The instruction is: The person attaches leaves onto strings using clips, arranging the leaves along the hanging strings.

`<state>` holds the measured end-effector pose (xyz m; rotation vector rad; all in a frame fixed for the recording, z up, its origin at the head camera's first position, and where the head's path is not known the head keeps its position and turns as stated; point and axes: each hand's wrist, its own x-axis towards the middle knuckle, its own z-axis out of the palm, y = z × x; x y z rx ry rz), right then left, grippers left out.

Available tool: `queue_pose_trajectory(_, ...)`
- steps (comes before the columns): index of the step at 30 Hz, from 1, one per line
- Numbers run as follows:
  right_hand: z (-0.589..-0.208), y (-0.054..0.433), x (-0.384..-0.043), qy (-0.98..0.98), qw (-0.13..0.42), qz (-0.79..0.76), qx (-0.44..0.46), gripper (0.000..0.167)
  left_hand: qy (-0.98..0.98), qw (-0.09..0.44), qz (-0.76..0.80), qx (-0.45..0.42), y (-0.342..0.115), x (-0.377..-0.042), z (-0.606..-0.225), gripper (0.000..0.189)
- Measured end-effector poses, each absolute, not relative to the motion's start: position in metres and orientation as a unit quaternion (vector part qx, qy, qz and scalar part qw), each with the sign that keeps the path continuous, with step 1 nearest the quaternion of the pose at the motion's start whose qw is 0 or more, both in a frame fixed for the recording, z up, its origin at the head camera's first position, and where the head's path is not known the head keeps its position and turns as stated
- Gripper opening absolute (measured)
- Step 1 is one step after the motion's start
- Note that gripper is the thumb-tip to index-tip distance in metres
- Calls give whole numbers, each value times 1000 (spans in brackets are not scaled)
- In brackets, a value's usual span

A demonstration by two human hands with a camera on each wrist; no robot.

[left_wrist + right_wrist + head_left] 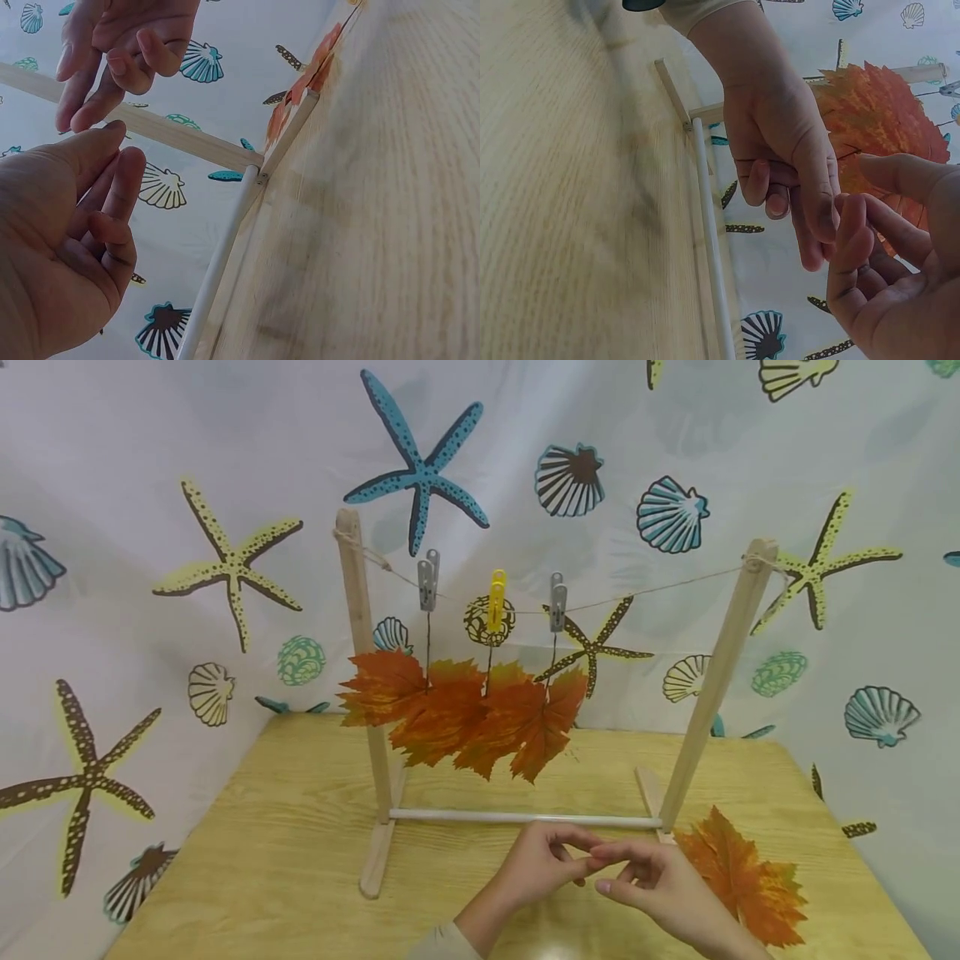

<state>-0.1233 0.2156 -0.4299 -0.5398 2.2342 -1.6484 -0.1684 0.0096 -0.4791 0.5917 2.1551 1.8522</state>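
Note:
Over the front of the table, my left hand (532,864) and right hand (663,889) meet at the fingertips, fingers loosely bent. No object shows between them in either wrist view; the left hand (60,232) has its thumb up by the right hand's fingers (90,94). Behind them, several overlapping orange maple leaves (450,714) hang by dark stems from a string. A grey clothespin (427,585), a yellow clothespin (496,602) and another grey clothespin (557,603) grip the stems. More orange maple leaf (731,864) lies flat beside the right hand.
The string runs between a left wooden post (356,593) and a right wooden post (716,693). A white rod (517,817) joins the posts low down, just beyond my hands. The wooden table (277,852) meets a curtain (247,410) printed with starfish and shells.

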Motion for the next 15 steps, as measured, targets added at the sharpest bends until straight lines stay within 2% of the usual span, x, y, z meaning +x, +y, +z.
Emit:
queue_pose_trajectory(7, -436, 225, -117, 789, 119, -587, -139, 39, 731, 111, 642, 205, 14, -167, -491, 17)
queue_pose_trajectory(15, -447, 241, -105, 807, 107, -571, -101, 45, 729, 143, 639, 201, 24, -161, -500, 24)
